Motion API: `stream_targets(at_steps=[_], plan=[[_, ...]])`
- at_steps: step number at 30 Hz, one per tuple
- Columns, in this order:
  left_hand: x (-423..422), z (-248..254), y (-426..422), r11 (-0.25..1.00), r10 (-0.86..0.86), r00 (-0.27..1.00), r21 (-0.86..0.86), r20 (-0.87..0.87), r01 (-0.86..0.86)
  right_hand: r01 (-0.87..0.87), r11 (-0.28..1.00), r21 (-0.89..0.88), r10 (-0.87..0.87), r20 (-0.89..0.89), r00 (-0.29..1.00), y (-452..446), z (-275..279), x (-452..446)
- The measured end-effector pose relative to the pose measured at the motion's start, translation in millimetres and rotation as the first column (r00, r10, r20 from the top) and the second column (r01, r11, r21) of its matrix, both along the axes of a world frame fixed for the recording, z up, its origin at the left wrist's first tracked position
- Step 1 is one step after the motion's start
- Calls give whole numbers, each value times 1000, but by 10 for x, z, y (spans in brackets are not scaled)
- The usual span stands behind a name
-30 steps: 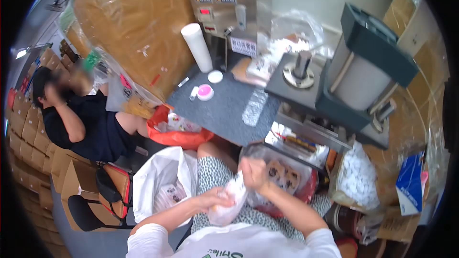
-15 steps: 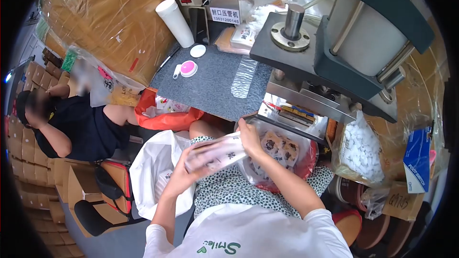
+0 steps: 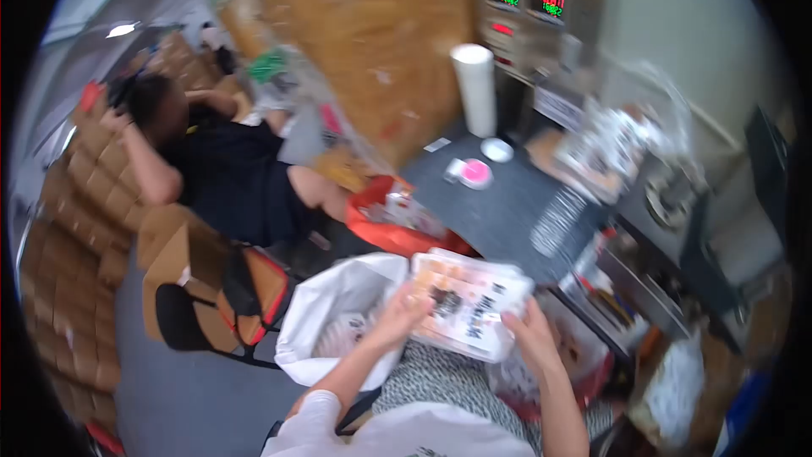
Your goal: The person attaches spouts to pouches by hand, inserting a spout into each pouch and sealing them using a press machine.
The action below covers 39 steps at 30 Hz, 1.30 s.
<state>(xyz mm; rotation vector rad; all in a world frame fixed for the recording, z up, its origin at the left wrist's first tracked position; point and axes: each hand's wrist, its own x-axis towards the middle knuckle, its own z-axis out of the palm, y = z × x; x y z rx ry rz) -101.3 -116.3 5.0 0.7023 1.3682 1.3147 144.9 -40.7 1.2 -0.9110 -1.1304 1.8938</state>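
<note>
A flat stack of printed plastic pouches (image 3: 469,305) is held between my two hands above my lap. My left hand (image 3: 406,313) grips its left edge, and my right hand (image 3: 531,330) has the right edge, thumb on top. Under the stack's left side stands an open white bag (image 3: 309,326) with packets inside. A clear bag with a red rim (image 3: 596,364) lies below and beyond my right hand. The picture is somewhat blurred, so the print cannot be read.
A dark worktop (image 3: 507,220) holds a pink round container (image 3: 475,173), a white lid (image 3: 496,150) and a white cylinder (image 3: 475,89). A metal machine (image 3: 550,34) and a press (image 3: 710,245) stand behind and right. A red bag (image 3: 389,220) and a seated person (image 3: 237,169) are left.
The view has swung left. The pouches, earlier bunched and then blurred and tilted, now lie as a flat stack facing up between my hands, nearer the white bag.
</note>
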Motion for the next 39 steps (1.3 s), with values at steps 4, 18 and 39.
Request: stream_targets(at_steps=[4, 18, 39], plan=[[39, 188, 275, 947, -31, 982, 308, -187, 88, 194, 945, 264, -233, 123, 965, 133, 342, -150], [388, -168, 2060, 789, -112, 925, 534, -362, 305, 501, 686, 527, -626, 77, 776, 1285, -355, -66], [582, -355, 2325, 841, -72, 866, 436, -495, 319, 622, 578, 528, -805, 245, 540, 1346, -341, -193]])
